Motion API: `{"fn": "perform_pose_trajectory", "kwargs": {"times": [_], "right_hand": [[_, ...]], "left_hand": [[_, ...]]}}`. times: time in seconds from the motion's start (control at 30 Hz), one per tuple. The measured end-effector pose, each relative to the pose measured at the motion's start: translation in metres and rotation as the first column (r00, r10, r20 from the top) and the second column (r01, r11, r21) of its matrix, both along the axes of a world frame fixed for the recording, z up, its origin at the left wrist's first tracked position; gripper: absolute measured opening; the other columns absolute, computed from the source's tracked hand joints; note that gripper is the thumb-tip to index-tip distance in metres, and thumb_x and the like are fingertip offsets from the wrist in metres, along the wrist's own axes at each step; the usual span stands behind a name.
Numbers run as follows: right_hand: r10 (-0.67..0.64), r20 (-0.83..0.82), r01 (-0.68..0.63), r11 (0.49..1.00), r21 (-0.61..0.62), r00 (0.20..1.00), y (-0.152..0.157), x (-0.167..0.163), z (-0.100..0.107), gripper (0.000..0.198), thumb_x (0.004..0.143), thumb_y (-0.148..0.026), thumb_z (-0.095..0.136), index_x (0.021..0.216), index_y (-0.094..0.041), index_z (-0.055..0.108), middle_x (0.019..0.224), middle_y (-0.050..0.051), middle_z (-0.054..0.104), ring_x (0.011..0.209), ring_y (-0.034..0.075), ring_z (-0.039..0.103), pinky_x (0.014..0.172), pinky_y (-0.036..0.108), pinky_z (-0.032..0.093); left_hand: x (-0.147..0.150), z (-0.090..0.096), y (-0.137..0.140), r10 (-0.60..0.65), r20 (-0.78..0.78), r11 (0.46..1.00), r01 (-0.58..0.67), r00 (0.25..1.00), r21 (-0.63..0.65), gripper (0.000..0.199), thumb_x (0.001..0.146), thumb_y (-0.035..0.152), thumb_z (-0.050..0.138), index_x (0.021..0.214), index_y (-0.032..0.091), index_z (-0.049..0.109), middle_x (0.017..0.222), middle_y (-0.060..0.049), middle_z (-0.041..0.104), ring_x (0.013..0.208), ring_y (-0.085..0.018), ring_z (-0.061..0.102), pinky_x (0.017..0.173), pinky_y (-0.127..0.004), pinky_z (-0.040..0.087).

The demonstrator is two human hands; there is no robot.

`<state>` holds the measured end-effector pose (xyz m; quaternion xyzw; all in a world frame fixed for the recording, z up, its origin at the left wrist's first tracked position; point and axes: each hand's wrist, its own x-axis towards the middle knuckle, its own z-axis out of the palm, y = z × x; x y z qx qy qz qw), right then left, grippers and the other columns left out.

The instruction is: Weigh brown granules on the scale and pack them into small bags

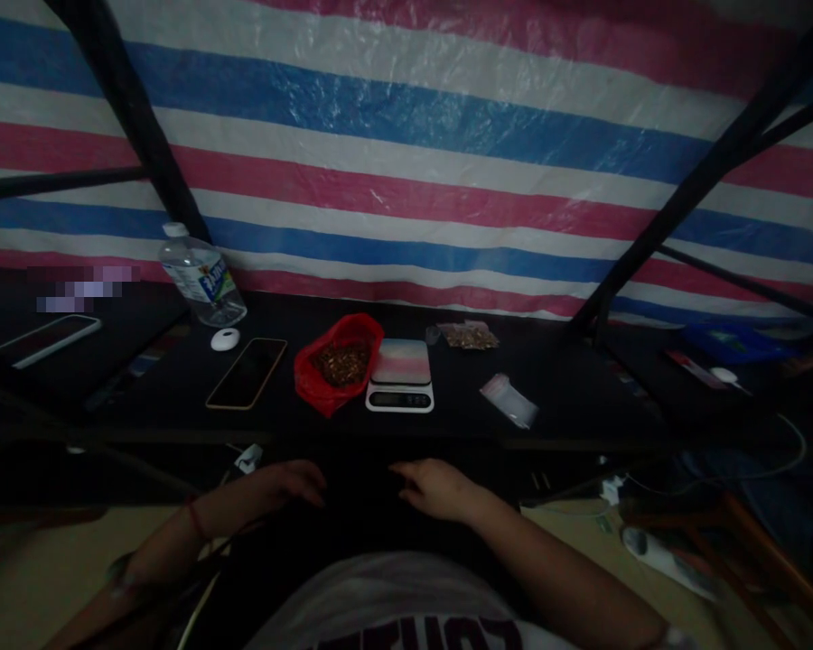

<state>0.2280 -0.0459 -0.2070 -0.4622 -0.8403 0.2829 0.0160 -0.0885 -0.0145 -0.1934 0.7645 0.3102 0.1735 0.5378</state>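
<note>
My left hand [291, 482] hovers over or rests on my dark lap, below the table edge, with its fingers loosely bent and nothing in them. Opposite it, my right hand [437, 487] has its fingers stretched inward and holds nothing. Both are apart from the things on the black table [447, 424]. Nearest are a white kitchen scale [401, 372] with a bare plate and a red plastic bag [308, 375] lying open, full of small brown pieces [345, 363]. Right of the scale lie small filled bags [471, 336] and a stack of clear zip bags [509, 401].
A phone [248, 373], a white rounded case [225, 339] and a clear plastic bottle [207, 280] stand on the left. Black metal bars [670, 203] slant on both sides before a striped plastic sheet [406, 181]. White cables [796, 456] hang at the right.
</note>
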Motion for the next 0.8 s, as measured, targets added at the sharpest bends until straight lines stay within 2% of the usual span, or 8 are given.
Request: {"fn": "perform_pose_trajectory", "kwargs": {"times": [0.1,0.2,0.3,0.37,0.43,0.53,0.63,0.8], "right_hand": [[-0.008,-0.062,0.009,1.000,0.024,0.998,0.000,-0.001,0.003,0.042,0.086,-0.029,0.051,0.127,-0.021,0.054,0.108,0.007,0.068,0.096,0.021,0.064,0.082,0.029,0.047],[-0.005,-0.148,0.012,0.999,0.048,0.989,0.004,0.011,0.017,0.032,0.087,-0.026,0.050,0.116,-0.022,0.062,0.105,0.005,0.069,0.094,0.019,0.064,0.083,0.028,0.047],[-0.094,-0.242,0.127,0.984,0.123,0.966,0.025,0.036,0.039,0.027,0.088,-0.025,0.048,0.109,-0.022,0.065,0.100,0.004,0.069,0.088,0.016,0.064,0.081,0.027,0.048],[-0.176,-0.246,0.241,0.934,0.265,0.953,0.056,0.061,0.053,0.025,0.088,-0.026,0.048,0.106,-0.021,0.065,0.100,0.006,0.068,0.093,0.017,0.062,0.086,0.030,0.046],[-0.295,-0.191,0.349,0.840,0.416,0.936,0.097,0.088,0.062,0.026,0.085,-0.025,0.051,0.108,-0.020,0.064,0.108,0.007,0.064,0.105,0.019,0.057,0.094,0.034,0.041],[-0.501,-0.038,0.443,0.724,0.529,0.865,0.163,0.128,0.065,0.043,0.079,-0.021,0.057,0.122,-0.018,0.057,0.129,0.012,0.052,0.123,0.025,0.044,0.103,0.039,0.032],[-0.701,0.026,0.596,0.625,0.505,0.713,0.211,0.153,0.060,0.058,0.079,-0.032,0.059,0.134,-0.018,0.045,0.137,0.016,0.044,0.123,0.031,0.042,0.099,0.042,0.035],[-0.733,0.000,0.702,0.652,0.286,0.680,0.236,0.163,0.049,0.057,0.076,-0.034,0.064,0.127,-0.013,0.052,0.117,0.016,0.060,0.105,0.026,0.057,0.087,0.031,0.042]], "left_hand": [[0.001,0.025,0.010,-0.163,-0.049,0.985,0.165,0.985,0.040,0.027,0.089,0.032,0.049,0.090,0.023,0.074,0.111,-0.008,0.063,0.100,-0.021,0.059,0.092,-0.031,0.043],[0.008,0.046,0.025,-0.224,-0.034,0.968,0.227,0.974,0.104,0.031,0.092,0.025,0.041,0.090,0.021,0.072,0.101,-0.008,0.065,0.093,-0.017,0.060,0.087,-0.027,0.045],[0.020,0.062,0.041,-0.232,-0.007,0.958,0.229,0.973,0.172,0.030,0.093,0.021,0.040,0.091,0.019,0.070,0.094,-0.008,0.066,0.087,-0.015,0.061,0.082,-0.024,0.046],[0.032,0.076,0.053,-0.246,0.011,0.945,0.238,0.969,0.226,0.030,0.092,0.018,0.040,0.091,0.019,0.070,0.092,-0.007,0.066,0.086,-0.014,0.061,0.081,-0.024,0.047],[0.047,0.090,0.063,-0.240,0.021,0.931,0.224,0.971,0.288,0.030,0.091,0.015,0.040,0.092,0.018,0.069,0.093,-0.006,0.066,0.086,-0.014,0.061,0.081,-0.024,0.047],[0.072,0.104,0.076,-0.165,0.068,0.913,0.126,0.984,0.387,0.029,0.087,0.012,0.041,0.088,0.017,0.070,0.088,-0.005,0.065,0.080,-0.012,0.060,0.076,-0.023,0.047],[0.093,0.103,0.081,-0.098,0.124,0.904,0.036,0.987,0.426,0.030,0.085,0.010,0.041,0.084,0.016,0.070,0.084,-0.004,0.065,0.078,-0.012,0.060,0.073,-0.023,0.047],[0.106,0.081,0.077,-0.123,0.083,0.894,0.075,0.989,0.441,0.032,0.078,0.004,0.042,0.085,0.018,0.070,0.083,-0.003,0.066,0.079,-0.013,0.060,0.077,-0.024,0.046]]}}
